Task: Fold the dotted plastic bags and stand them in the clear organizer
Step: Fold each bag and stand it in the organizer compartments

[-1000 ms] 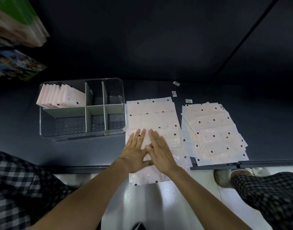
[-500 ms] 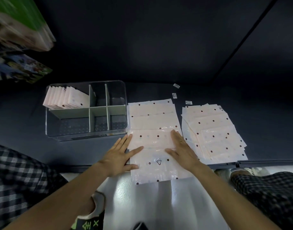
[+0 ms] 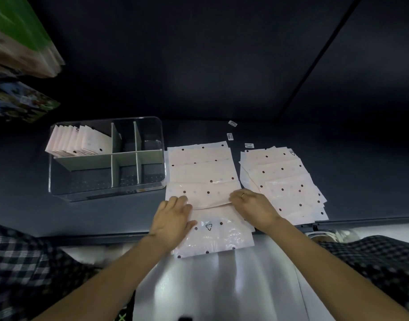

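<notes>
A long pink dotted plastic bag (image 3: 200, 169) lies flat on the dark table, its near end hanging over the table's front edge. My left hand (image 3: 173, 220) and my right hand (image 3: 255, 207) sit on its left and right sides, fingers curled at a raised crease across the bag, pinching it. The clear organizer (image 3: 106, 192) stands left of the bag. Several folded dotted bags (image 3: 79, 143) stand upright in its back-left compartment; the other compartments look empty. A stack of flat dotted bags (image 3: 283, 181) lies to the right.
Small white labels (image 3: 230, 136) lie on the table behind the bags. Colourful packages (image 3: 18, 42) sit at the far left. My checked trouser legs (image 3: 25, 269) flank a pale floor below the table's front edge (image 3: 83, 239).
My hands slid apart from the bag's middle to its two sides. Their fingers then curled, drawing up a crease across the bag.
</notes>
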`<state>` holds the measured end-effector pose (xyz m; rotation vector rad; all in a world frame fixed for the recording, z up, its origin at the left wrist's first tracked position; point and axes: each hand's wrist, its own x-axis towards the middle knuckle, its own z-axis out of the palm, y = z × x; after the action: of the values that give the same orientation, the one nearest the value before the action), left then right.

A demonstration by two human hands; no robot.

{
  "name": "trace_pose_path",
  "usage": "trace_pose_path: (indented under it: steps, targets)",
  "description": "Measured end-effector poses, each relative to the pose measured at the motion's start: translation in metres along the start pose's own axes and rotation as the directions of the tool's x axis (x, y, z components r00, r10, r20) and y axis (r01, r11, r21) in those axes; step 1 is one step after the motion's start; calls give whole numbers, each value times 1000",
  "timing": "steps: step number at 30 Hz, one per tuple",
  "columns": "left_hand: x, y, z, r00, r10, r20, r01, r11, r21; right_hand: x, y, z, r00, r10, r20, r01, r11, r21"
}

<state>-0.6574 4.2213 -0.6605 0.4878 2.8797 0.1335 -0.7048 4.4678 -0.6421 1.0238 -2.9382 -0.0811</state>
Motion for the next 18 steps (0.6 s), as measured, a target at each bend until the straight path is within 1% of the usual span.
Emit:
trace_pose_path:
  steps: [2, 4, 6, 8, 10, 12, 13, 14, 15, 16, 17, 18]
  targets:
    - [3, 14, 5, 999, -41, 7, 41, 999, -11, -3, -4, -8, 983, -79, -168, 88, 995, 45]
    - [5, 24, 10, 995, -97, 15, 97, 995, 7, -8, -11, -15, 962, -143, -234, 167, 982, 88]
    - [5, 33, 15, 992, -120, 30, 120, 993, 12, -14, -18, -20, 951, -192, -241, 215, 974, 73]
    - [3, 37, 19, 993, -107, 54, 110, 993, -52, -19, -28, -23, 939, -233, -252, 256, 965, 60]
    - [-1, 36, 23, 996, -59, 66, 66, 990, -125, -25, -43, -23, 937, -231, -262, 269, 956, 116]
    - [-7, 32, 27, 999, -1, 55, 9, 988, -153, -30, -54, -21, 945, -191, -264, 250, 945, 211]
    - [-11, 29, 29, 999, 22, 45, -15, 986, -164, -33, -56, -17, 961, -165, -221, 222, 937, 268]
    - [-14, 25, 30, 999, 41, 35, -35, 984, -177, -36, -55, -14, 984, -126, -122, 161, 930, 332]
    - [-18, 21, 31, 998, 59, 24, -54, 979, -196, -38, -52, -10, 996, -88, 24, 72, 921, 384]
    - [-21, 17, 31, 997, 78, 14, -73, 973, -220, -41, -48, -6, 985, -63, 158, -8, 912, 409]
    - [-23, 13, 31, 995, 96, 4, -92, 965, -244, -44, -44, -1, 970, -42, 241, -64, 908, 415]
    - [-25, 10, 31, 994, 111, -5, -109, 957, -268, -45, -41, 2, 959, -21, 282, -104, 901, 420]
